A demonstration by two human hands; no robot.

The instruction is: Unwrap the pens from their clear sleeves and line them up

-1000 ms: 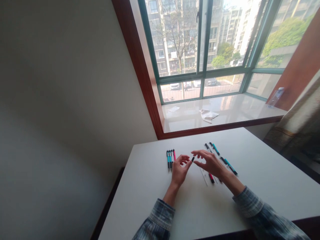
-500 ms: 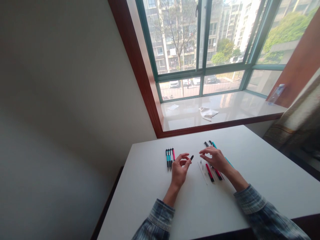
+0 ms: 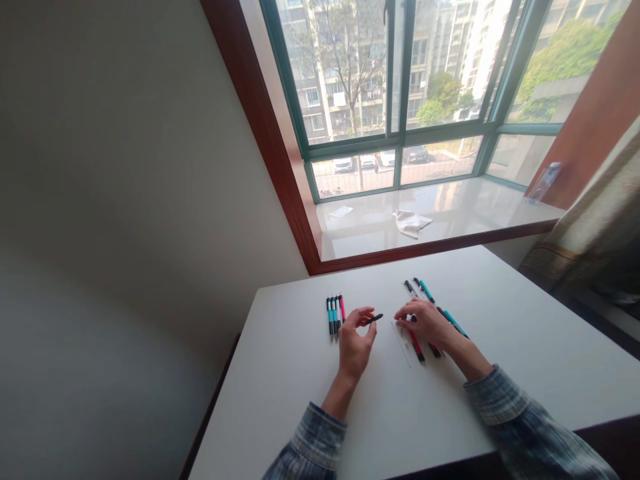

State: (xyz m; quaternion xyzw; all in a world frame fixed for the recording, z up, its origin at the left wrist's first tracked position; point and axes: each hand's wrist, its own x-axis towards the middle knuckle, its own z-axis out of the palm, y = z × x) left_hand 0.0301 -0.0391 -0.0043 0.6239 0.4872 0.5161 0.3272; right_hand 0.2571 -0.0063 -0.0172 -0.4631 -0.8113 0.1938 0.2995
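- My left hand (image 3: 354, 341) is raised just above the white surface (image 3: 310, 387), thumb and forefinger pinched on a small black pen part (image 3: 374, 319); that grip is clenched on it, and the part sticks out to the right, clear of the surface.
- My right hand (image 3: 426, 321) lies palm down over the loose pens (image 3: 419, 347) to the right, fingertips touching them. I cannot tell whether its grip has closed on anything; the fingers look spread and curved rather than clamped.
- Under and beside that hand I see a red-and-black pen, another dark one, and a pale thin refill (image 3: 403, 339) lying alongside on the surface.
- Beyond the right hand, two more pens (image 3: 419, 288), one teal and one dark, lie slanted, and a further teal one shows past the wrist.
- To the left of my left hand, a tidy row of pens (image 3: 334, 312) lies side by side, teal, black and pink, just beside the fingers but apart from them.
- Both forearms wear plaid sleeves (image 3: 505, 407).
- Behind the surface is a windowsill (image 3: 450, 227) with a crumpled white cloth (image 3: 410, 222) on it.
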